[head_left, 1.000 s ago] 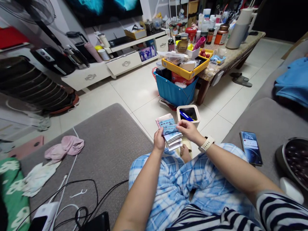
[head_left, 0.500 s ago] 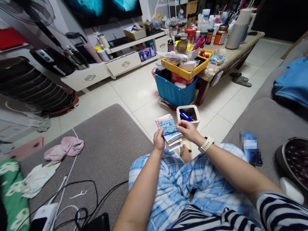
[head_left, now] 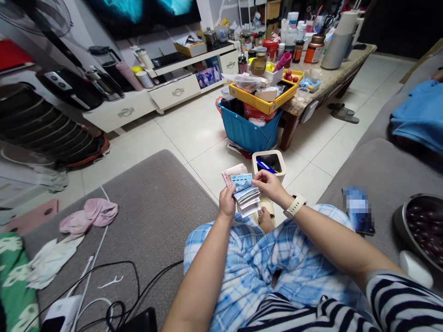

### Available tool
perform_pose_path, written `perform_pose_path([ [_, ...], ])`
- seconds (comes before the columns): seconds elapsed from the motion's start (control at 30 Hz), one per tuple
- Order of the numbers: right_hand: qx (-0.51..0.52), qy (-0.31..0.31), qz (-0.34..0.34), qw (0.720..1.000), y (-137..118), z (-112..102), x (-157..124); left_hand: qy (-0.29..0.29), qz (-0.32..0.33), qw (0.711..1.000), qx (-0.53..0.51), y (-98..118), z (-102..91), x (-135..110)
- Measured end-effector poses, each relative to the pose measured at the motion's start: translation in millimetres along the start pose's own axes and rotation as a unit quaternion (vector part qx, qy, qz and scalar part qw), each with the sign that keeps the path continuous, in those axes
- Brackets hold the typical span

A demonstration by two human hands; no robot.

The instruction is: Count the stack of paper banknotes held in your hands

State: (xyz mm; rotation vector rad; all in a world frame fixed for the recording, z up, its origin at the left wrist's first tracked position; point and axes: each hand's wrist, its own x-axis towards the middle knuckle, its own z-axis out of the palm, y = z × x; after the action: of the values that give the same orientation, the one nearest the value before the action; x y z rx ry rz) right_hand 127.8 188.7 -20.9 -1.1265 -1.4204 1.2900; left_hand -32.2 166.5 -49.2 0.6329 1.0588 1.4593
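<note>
A folded stack of banknotes [head_left: 246, 196], blue ones in front and pinkish ones behind, is held above my knees. My left hand [head_left: 227, 201] grips the stack at its left side, thumb on the front. At the right edge of the top blue note, my right hand [head_left: 269, 186] has thumb and fingertips pinched together on the paper. The lower notes fan out in folded layers. A pale watch [head_left: 295, 206] is on my right wrist. Just behind my right hand stands a cream bin [head_left: 284, 167] with something blue inside.
A blue basket [head_left: 249, 130] with a yellow tray [head_left: 256, 99] on top stands by a crowded stone-topped table [head_left: 294, 107]. On the grey sofa lie a phone [head_left: 358, 210], a bowl of dark fruit [head_left: 403, 221], cables [head_left: 136, 276] and a pink cloth [head_left: 90, 216].
The upper blue note has folded down toward the layered notes, showing more of the pinkish notes behind. Both hands keep their hold; the whole view has shifted slightly.
</note>
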Motion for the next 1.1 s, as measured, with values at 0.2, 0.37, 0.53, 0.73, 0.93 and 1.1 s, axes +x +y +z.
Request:
perform_pose_path([
  [0.2,-0.026,0.007,-0.003,1.0,10.0,0.0,2.8,-0.027,-0.026,0.999,-0.026,-0.9,1.7,-1.8],
  [0.37,-0.022,-0.003,-0.008,1.0,7.4,0.3,1.7,-0.016,-0.01,1.0,-0.009,2.1,4.2,-3.5],
  [0.53,0.035,-0.033,-0.012,0.999,-1.2,0.7,-0.4,0.033,0.024,0.999,0.02,1.3,3.1,0.5],
  [0.73,0.068,-0.056,-0.012,0.996,-5.4,1.7,-1.9,0.042,0.027,0.999,0.0,-4.3,-1.4,4.5],
  [0.93,0.059,-0.053,-0.014,0.997,-5.0,1.7,-1.9,0.047,0.036,0.998,0.005,-4.3,-1.7,4.1],
  [1.1,0.059,-0.057,-0.012,0.997,-4.1,1.6,-2.0,0.043,0.032,0.999,0.002,-2.9,-0.8,3.4],
])
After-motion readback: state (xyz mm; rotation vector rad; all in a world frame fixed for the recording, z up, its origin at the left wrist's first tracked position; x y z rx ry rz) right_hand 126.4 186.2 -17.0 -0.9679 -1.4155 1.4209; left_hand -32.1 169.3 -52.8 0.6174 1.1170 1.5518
